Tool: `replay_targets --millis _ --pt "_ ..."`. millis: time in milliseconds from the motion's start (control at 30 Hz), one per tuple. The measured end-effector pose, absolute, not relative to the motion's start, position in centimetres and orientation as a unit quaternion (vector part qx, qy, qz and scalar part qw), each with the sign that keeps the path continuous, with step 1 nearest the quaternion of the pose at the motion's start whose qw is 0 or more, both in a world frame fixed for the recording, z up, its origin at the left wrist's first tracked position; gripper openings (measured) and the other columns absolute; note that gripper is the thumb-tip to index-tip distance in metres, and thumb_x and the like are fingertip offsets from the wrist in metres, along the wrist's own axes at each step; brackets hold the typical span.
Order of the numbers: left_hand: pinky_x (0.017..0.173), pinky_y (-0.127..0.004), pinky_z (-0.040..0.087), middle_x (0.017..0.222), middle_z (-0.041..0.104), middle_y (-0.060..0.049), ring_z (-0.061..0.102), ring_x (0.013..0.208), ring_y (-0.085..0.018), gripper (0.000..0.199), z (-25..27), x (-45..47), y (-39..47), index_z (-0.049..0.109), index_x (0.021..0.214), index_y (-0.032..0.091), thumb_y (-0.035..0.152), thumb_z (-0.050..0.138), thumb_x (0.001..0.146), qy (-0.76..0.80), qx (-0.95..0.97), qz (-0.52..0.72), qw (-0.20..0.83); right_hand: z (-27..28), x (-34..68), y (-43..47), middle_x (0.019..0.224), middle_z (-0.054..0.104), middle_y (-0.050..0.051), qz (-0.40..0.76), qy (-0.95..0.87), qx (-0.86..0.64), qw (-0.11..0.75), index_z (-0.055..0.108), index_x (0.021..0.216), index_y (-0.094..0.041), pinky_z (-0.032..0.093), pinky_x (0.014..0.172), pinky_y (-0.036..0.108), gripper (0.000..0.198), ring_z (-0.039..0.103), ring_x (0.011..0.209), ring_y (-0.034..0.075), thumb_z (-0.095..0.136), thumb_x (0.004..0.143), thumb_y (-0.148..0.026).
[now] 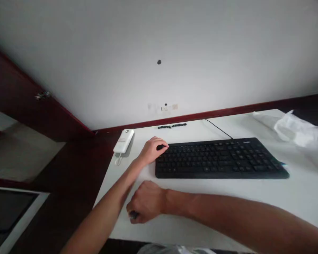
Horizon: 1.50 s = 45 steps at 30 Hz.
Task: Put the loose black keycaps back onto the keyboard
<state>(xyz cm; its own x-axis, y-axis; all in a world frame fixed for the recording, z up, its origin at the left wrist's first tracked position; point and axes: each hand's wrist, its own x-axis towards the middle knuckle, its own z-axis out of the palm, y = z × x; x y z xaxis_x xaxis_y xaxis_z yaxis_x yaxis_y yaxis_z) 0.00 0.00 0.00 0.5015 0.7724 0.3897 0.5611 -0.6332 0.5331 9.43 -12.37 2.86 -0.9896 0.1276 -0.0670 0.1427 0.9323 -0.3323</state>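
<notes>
A black keyboard (201, 160) lies flat on the white table (201, 208), its cable running to the back. At the keyboard's far left corner is my left hand (152, 151), thumb and fingers closed around that corner. My right hand (145, 203) is a closed fist over the table in front of the keyboard's left end. A small dark end (133, 214) shows inside the fist; the rest of it is hidden by the fingers. Small black pieces (172, 126) that look like keycaps are lined up near the table's back edge.
A white power bank (123, 141) with a short cable loop lies at the table's left edge. Crumpled white plastic (294, 128) covers the right side. A wall with sockets (169, 107) rises behind, and a dark red door (29, 91) stands at left.
</notes>
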Motion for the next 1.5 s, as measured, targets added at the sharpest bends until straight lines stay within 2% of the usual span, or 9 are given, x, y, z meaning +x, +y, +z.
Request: replay_targets --millis 500,700,1000,1500 --pt "0.095 -0.036 0.050 0.100 0.077 -0.003 0.067 0.098 -0.019 0.006 0.1 0.2 -0.2 0.076 0.094 0.022 0.021 0.070 0.092 0.401 0.830 0.321 0.218 1.8 9.3 -12.2 0.092 0.080 0.002 -0.169 0.983 0.068 -0.020 0.073 0.097 -0.023 0.023 0.052 0.033 0.029 0.071 0.081 0.019 0.056 0.095 -0.046" --pt "0.096 -0.038 0.052 0.101 0.077 -0.004 0.068 0.099 -0.021 0.008 0.0 0.0 -0.1 0.077 0.094 0.023 0.023 0.069 0.093 0.392 0.836 0.316 0.220 1.6 9.2 -12.2 0.092 0.080 0.002 -0.166 0.984 0.064 -0.028 0.073 0.096 -0.024 0.025 0.052 0.033 0.030 0.070 0.078 0.019 0.056 0.096 -0.048" --pt "0.096 -0.038 0.051 0.102 0.076 -0.004 0.067 0.100 -0.020 0.009 0.1 0.0 -0.1 0.076 0.094 0.022 0.021 0.067 0.094 0.383 0.847 0.304 0.207 1.4 9.2 -12.2 0.095 0.080 0.002 -0.170 0.983 0.068 -0.027 0.073 0.099 -0.025 0.022 0.053 0.033 0.029 0.072 0.081 0.019 0.055 0.095 -0.047" --pt "0.097 -0.036 0.050 0.103 0.076 -0.002 0.065 0.101 -0.019 0.012 0.5 -0.1 -0.2 0.077 0.097 0.024 0.022 0.065 0.097 0.375 0.864 0.279 0.188 1.8 9.4 -12.2 0.093 0.080 0.003 -0.176 0.982 0.064 -0.031 0.075 0.099 -0.023 0.023 0.052 0.033 0.028 0.071 0.078 0.019 0.057 0.096 -0.044"
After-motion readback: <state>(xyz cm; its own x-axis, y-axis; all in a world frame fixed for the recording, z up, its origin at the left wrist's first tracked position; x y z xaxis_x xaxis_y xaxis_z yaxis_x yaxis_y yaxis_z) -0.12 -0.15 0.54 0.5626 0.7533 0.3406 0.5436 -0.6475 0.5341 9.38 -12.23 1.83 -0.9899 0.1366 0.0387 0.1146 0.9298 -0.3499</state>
